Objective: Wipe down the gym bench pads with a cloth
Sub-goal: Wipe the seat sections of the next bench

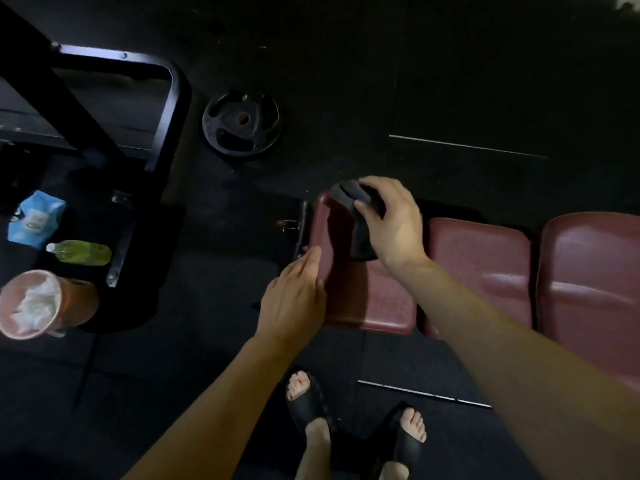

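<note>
The gym bench runs left to right across the view, its long axis made of three dark red pads in a row: an end pad (367, 299) at the left, a middle pad (481, 268) just beside it, and a larger pad (588, 296) at the right edge. A dark cloth (356, 216) lies bunched on the far part of the end pad, its length running from the pad's far corner toward the person. The right hand (391, 220) reaches in from the lower right, fingers curled over the cloth and gripping it. The left hand (294, 299) rests with straight fingers on the end pad's left edge, pointing away from the person. A weight plate (242, 123) lies flat on the floor beyond.
</note>
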A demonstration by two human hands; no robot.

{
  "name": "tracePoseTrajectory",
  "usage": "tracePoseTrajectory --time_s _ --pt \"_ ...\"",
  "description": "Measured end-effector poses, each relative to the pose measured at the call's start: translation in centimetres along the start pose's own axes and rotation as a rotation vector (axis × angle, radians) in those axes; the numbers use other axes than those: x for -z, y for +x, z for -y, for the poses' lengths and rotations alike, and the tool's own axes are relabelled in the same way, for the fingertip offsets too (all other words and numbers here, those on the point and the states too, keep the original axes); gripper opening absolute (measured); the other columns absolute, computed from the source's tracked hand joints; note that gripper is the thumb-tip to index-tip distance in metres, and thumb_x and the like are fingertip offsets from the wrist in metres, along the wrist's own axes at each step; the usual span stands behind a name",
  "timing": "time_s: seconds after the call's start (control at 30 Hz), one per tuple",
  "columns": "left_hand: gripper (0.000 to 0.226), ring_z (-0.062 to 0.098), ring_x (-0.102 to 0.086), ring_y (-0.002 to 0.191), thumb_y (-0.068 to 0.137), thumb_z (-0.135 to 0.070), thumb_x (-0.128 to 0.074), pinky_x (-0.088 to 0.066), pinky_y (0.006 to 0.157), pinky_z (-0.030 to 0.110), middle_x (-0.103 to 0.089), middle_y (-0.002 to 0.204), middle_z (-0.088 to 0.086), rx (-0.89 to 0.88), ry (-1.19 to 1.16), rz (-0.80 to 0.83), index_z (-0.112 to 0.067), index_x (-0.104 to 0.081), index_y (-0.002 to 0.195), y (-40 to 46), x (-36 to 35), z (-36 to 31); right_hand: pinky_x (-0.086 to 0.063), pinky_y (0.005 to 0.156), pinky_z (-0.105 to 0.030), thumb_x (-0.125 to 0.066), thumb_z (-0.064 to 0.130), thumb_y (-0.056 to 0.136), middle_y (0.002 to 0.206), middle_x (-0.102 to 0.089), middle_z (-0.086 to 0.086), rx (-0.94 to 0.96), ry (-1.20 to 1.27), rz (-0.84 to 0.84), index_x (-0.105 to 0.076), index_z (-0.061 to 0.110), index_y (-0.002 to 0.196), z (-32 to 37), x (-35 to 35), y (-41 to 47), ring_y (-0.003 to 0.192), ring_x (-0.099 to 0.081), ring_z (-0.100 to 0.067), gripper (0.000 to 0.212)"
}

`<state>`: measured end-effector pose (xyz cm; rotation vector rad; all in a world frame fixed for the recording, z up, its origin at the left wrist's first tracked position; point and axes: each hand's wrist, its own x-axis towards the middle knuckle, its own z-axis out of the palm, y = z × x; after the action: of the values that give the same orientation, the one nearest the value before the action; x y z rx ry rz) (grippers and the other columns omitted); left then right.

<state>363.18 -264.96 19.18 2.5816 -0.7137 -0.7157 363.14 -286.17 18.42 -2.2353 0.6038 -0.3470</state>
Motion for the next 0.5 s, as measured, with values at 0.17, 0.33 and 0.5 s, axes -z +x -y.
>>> tracePoseTrajectory --time_s 0.17,0.33,0.5 --pt "0.057 0.011 -0.024 0.154 0.105 -0.025 -0.037 -0.029 0.123 0.041 -0.029 0.167 -0.006 -0.003 0.015 -0.065 -0.027 -0.026 0.161 0.7 -1.0 1.2 -0.027 0.124 -0.042 -0.054 0.044 0.104 0.155 -0.048 0.004 0.057 -0.104 0.100 -0.057 0.027 0.145 -1.9 -4.3 0.2 0.144 -0.039 -0.018 0.045" --pt "0.065 0.001 -0.011 0.154 0.102 -0.025 -0.037 -0.020 0.126 0.040 -0.013 0.168 -0.019 -0.006 0.018 -0.026 -0.035 -0.017 0.162 1.0 -1.5 2.2 -0.035 0.118 -0.041 -0.046 0.037 0.108 0.147 -0.057 0.006 0.112 -0.094 0.064 -0.060 0.026 0.142 -3.1 -4.4 1.4 0.138 -0.047 -0.014 0.038" --pt "0.067 -0.004 -0.013 0.153 0.096 -0.029 -0.031 -0.018 0.127 0.040 -0.010 0.166 -0.025 0.000 0.003 0.001 -0.039 -0.017 0.161 1.1 -1.2 2.5 -0.036 0.115 -0.040 -0.057 0.030 0.104 0.145 -0.058 0.004 0.175 -0.144 0.005 -0.064 0.023 0.139 -3.6 -5.4 0.4 0.131 -0.052 -0.023 0.035"
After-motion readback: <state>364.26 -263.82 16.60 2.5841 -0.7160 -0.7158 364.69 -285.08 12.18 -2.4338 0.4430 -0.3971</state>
